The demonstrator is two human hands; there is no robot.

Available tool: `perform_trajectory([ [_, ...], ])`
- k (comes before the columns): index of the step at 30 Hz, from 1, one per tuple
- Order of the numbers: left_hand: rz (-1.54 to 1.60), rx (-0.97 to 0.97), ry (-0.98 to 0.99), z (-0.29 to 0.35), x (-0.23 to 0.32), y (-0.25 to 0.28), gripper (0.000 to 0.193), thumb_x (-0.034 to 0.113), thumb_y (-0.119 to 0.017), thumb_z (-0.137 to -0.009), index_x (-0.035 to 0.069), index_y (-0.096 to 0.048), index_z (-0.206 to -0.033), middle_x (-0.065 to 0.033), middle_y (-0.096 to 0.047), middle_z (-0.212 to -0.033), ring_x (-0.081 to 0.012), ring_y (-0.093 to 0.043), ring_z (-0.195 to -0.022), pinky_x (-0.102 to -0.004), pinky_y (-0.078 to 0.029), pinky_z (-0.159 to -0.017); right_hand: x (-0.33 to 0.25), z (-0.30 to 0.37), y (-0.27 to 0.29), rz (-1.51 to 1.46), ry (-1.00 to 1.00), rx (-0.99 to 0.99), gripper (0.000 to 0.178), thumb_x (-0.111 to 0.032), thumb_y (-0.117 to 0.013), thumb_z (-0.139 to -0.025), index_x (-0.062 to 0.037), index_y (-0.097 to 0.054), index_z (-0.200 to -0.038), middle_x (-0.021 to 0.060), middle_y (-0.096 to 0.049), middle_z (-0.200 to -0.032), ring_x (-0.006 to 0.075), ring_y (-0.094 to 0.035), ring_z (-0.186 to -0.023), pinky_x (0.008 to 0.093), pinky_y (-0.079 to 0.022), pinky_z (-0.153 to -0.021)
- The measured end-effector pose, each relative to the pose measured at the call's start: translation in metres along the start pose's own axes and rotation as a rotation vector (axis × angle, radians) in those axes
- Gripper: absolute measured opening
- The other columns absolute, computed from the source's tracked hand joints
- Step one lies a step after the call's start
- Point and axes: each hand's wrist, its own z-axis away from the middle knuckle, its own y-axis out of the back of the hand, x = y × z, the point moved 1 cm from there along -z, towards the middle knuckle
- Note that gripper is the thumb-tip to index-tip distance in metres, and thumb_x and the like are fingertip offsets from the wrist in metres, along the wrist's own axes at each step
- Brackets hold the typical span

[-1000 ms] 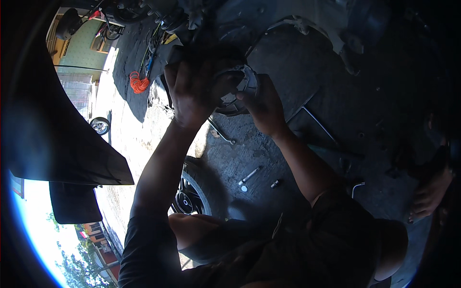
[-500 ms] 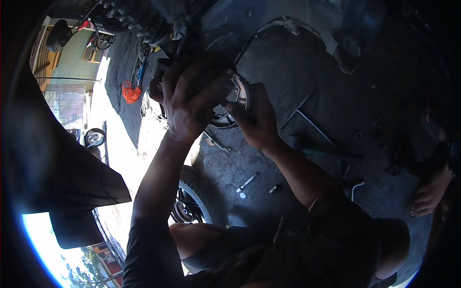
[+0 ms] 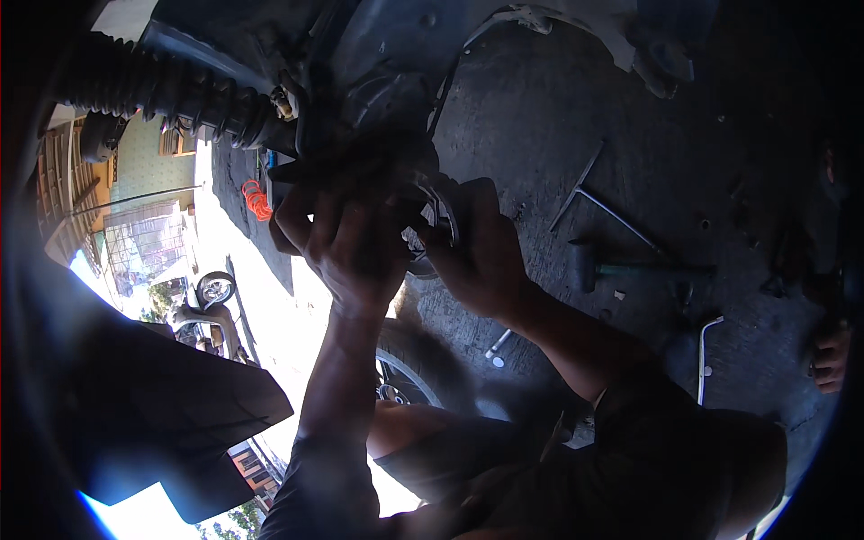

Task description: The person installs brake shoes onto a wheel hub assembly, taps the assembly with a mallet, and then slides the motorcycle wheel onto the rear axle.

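Note:
A ring-shaped metal part with a curved rim (image 3: 443, 209), looking like a set of brake shoes, is between my hands under the dark body of a motorbike. My left hand (image 3: 355, 243) is bent round its left side, back of the hand up, with the fingertips hidden in shadow. On the right side my right hand (image 3: 481, 252) grips the rim, its thumb reaching into the opening. Just beyond my left hand, a shock absorber with a coil spring (image 3: 184, 97) runs to the upper left. Shadow hides where the ring meets the bike.
On the dark floor to the right lie a T-handle wrench (image 3: 621, 216), a hammer (image 3: 585, 267) and a bent metal bar (image 3: 703, 360). A wheel (image 3: 418, 369) lies below my left forearm. Orange coiled hose (image 3: 256, 200) is at left. Another person's hand (image 3: 830, 362) shows at the right edge.
My view has shifted, bringing more of the coil spring into sight at upper left. Both hands sit lower in the picture, still on the ring-shaped part. The other person's hand shows less.

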Motion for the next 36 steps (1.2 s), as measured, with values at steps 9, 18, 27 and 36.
perform_trajectory([
  [9,0.082,0.035,-0.133,-0.013,-0.004,-0.006,0.030,0.010,-0.065,-0.073,0.010,-0.070,-0.103,-0.0047,-0.065,-0.114,-0.0274,-0.051,-0.117,-0.0413,-0.036,-0.099,-0.011,-0.005,-0.006,0.077,0.046,0.092,0.050,-0.008,-0.063,-0.086,-0.0033,-0.047,-0.133,0.0157,-0.056,-0.117,0.0286,-0.067,-0.083,0.0372,-0.055,-0.071],
  [18,0.314,-0.599,-0.133,-0.026,-0.021,0.026,0.093,0.011,-0.076,-0.058,0.026,-0.041,-0.143,-0.0172,-0.016,-0.156,-0.0446,-0.015,-0.142,-0.0574,-0.025,-0.113,-0.014,-0.004,-0.004,-0.051,-0.198,-0.012,0.057,-0.001,-0.062,-0.084,-0.0130,-0.045,-0.138,0.0159,-0.062,-0.125,0.0300,-0.065,-0.107,0.0357,-0.055,-0.090],
  [27,0.245,-0.425,-0.134,-0.018,-0.016,0.013,0.091,0.022,-0.086,-0.054,0.024,-0.049,-0.136,-0.0160,-0.025,-0.152,-0.0433,-0.025,-0.139,-0.0549,-0.029,-0.112,-0.018,-0.005,0.003,-0.068,-0.225,-0.011,0.056,-0.003,-0.062,-0.084,-0.0146,-0.046,-0.137,0.0143,-0.067,-0.115,0.0286,-0.068,-0.101,0.0354,-0.056,-0.085],
  [36,0.233,-0.302,-0.208,-0.019,-0.012,0.005,0.084,0.022,-0.087,-0.050,0.018,-0.054,-0.127,-0.0099,-0.050,-0.133,-0.0376,-0.041,-0.129,-0.0509,-0.036,-0.106,-0.001,-0.003,-0.011,-0.184,-0.151,0.031,0.045,-0.005,-0.060,-0.086,-0.0105,-0.050,-0.130,0.0139,-0.066,-0.116,0.0272,-0.068,-0.100,0.0343,-0.055,-0.083],
])
